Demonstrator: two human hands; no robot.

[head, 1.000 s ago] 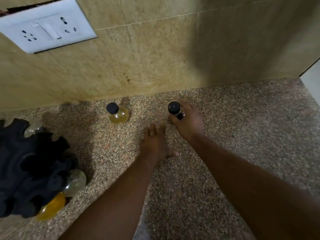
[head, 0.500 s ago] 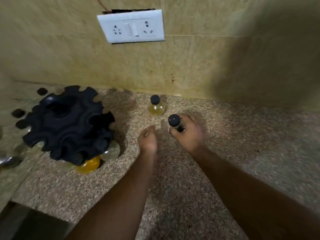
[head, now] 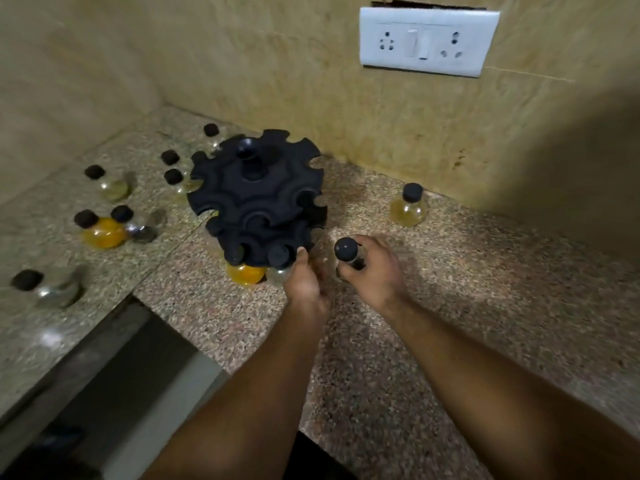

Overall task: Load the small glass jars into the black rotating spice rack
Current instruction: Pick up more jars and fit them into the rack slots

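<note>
Spice rack (head: 256, 195), just beyond L hand (head: 306, 282): black all over. Held jar (head: 346, 249) in R hand (head: 375, 271): black cap. Orange-yellow jar (head: 245, 273) in the rack, just L of L hand: black cap. Pale yellow jar (head: 408, 211) beyond R hand: black cap. Amber jar (head: 104, 232) far L of both hands: black cap. Countertop (head: 485, 289) under hands: speckled brown-pink-grey granite. Wall tile (head: 277, 64): mottled yellow-beige. Socket plate (head: 427, 41): white.
</note>
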